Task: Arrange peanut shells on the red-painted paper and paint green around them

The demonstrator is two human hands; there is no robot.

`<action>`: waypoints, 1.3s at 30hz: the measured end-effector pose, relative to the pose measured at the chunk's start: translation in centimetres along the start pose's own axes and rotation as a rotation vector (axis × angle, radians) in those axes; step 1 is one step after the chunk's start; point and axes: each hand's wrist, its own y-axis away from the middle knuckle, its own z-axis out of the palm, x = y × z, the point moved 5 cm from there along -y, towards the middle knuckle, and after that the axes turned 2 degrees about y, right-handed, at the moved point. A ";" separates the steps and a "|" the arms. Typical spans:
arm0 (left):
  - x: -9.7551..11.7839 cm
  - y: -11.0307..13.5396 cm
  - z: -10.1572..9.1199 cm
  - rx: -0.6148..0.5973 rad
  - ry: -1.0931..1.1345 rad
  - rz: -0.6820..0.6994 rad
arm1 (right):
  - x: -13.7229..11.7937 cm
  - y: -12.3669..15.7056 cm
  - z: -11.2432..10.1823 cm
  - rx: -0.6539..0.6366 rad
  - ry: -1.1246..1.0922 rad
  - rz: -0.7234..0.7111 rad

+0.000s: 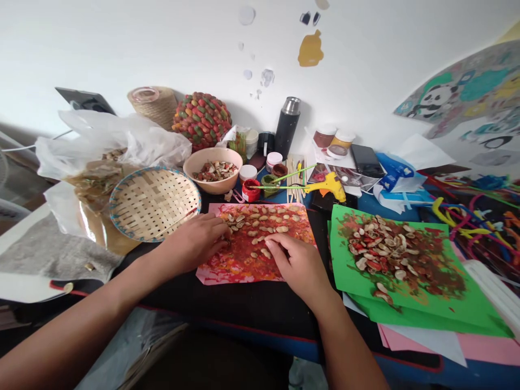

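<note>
A pink sheet of paper (244,271) smeared with red and orange paint lies in front of me, with several unpainted peanuts (280,219) spread over it. My right hand (303,265) reaches over its right part, thumb and forefinger pinched at the end of a peanut (260,240). At the sheet's left edge, my left hand (197,241) rests with curled fingers beside some peanut shells (235,221). Its fingertips are partly hidden, so whatever they hold cannot be made out.
Left stand a woven basket (156,200) and a bowl of shells (213,187). Behind the sheet are a red paint jar (251,190), a yellow glue gun (327,188) and a black thermos (287,127). Green paper (345,276) bearing painted shells lies right. A peanut-covered ball (202,120) sits behind.
</note>
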 end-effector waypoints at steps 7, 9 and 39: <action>0.6 0.2 0.0 0.041 -0.063 0.060 | -0.1 0.0 0.0 0.000 0.009 -0.006; 0.8 0.0 -0.1 0.062 -0.063 0.085 | -0.1 0.0 0.0 0.000 0.009 -0.006; 0.9 -1.0 0.2 -0.034 0.132 -0.019 | -0.1 0.0 0.2 -0.053 0.082 -0.002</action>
